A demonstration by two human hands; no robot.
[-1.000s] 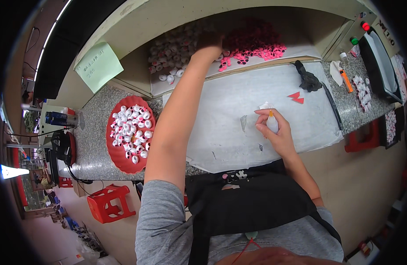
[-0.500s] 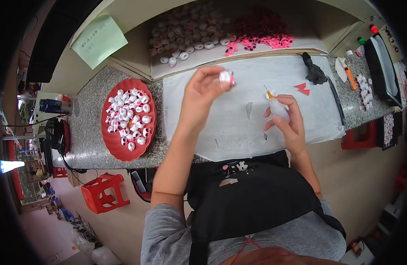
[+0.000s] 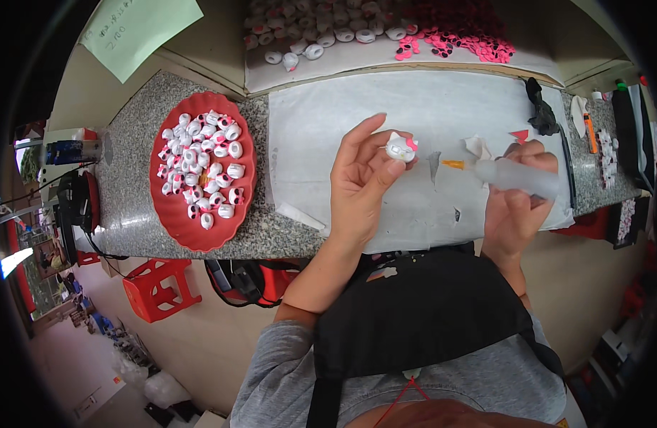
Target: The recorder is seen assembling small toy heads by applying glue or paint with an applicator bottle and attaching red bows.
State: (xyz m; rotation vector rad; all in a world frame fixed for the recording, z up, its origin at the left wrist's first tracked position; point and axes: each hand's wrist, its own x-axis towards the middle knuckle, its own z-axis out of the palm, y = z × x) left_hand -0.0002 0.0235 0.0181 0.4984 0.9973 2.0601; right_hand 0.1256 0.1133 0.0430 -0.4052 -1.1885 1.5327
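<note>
Now, behind the worktop's front edge (image 3: 275,250), left hand (image 3: 359,184) pinches a figure (image 3: 398,149), right hand (image 3: 512,222) a bottle (image 3: 517,178); overhard squeezing might cause drips

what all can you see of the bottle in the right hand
The bottle has a frosted, translucent whitish body, seemingly plastic, with an orange tip at one end. The right hand grips its body, holding it nearly level above the white sheet. The tip points left, toward the white figure in the left hand, without touching it. Its contents cannot be made out.
</note>
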